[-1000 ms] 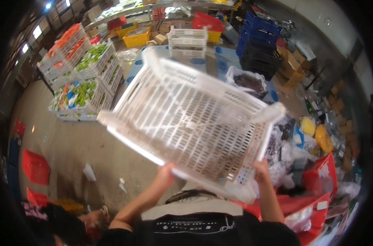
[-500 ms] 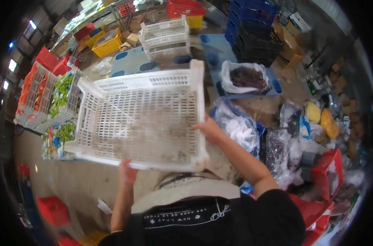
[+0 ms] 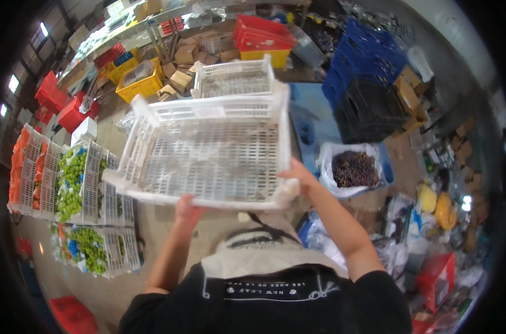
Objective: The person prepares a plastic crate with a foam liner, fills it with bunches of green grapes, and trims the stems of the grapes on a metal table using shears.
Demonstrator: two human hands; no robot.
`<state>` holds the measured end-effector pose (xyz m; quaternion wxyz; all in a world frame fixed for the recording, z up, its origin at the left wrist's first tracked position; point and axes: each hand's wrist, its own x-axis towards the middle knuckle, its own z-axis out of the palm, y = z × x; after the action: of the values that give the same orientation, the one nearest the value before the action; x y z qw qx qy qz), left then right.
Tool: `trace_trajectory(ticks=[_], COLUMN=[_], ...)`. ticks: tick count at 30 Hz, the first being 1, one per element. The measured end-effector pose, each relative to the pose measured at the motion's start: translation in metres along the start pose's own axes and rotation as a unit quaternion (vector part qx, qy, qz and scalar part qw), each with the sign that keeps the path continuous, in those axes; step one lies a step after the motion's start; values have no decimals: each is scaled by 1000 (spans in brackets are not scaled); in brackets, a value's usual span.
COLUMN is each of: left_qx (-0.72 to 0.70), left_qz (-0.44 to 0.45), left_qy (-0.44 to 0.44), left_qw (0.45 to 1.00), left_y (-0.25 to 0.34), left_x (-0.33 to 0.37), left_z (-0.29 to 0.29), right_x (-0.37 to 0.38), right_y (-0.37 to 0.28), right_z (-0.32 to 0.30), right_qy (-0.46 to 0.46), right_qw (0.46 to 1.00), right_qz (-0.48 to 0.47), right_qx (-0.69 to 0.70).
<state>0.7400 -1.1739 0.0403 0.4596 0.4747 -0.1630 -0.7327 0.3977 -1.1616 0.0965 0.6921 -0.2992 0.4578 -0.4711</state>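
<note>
A white slatted plastic crate (image 3: 208, 158) with dirt stains and raised corner posts is held up in front of me. My left hand (image 3: 187, 210) grips its near rim from below, left of the middle. On the crate's right end, my right hand (image 3: 298, 175) is closed round the side near the corner. Only a few stains and a hazy blur show inside it. Just beyond it stands another white crate (image 3: 234, 80), partly hidden by the one I hold.
At left stand white crates of green grapes (image 3: 72, 183). To the right, a lined box of dark grapes (image 3: 354, 168) rests on a blue pallet (image 3: 314, 111), near stacked black crates (image 3: 369, 111) and blue crates (image 3: 364, 58). Plastic bags (image 3: 400, 217) and a red crate (image 3: 437, 281) clutter the right side.
The held crate is now nearer the white crates beyond, overlapping their lower part. My view has shifted, so the grape crates and pallet appear lower. Both hands keep their grip.
</note>
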Motion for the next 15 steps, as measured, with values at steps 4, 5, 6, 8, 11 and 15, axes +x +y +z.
trace_trajectory(ticks=[4, 5, 6, 8, 11, 15], left_qx=[-48, -40, -33, -31, -52, -83], left_qz=[-10, -11, -12, -27, -46, -28], left_qy=[-18, -10, -6, -2, 13, 57], left_qw=[999, 999, 999, 999, 997, 995], left_y=[38, 44, 47, 52, 58, 89], left_x=[96, 124, 158, 229, 326, 471], left_z=[67, 81, 96, 123, 163, 228], right_x=[81, 100, 124, 174, 251, 414], right_y=[-37, -52, -62, -89, -139, -206], right_z=[-46, -54, -75, -105, -129, -192], right_qy=[61, 78, 102, 130, 106, 78], right_qw=[997, 996, 989, 983, 990, 986], right_qz=[-31, -36, -40, -21, -26, -31], right_qx=[-23, -37, -104, -125, -87, -148])
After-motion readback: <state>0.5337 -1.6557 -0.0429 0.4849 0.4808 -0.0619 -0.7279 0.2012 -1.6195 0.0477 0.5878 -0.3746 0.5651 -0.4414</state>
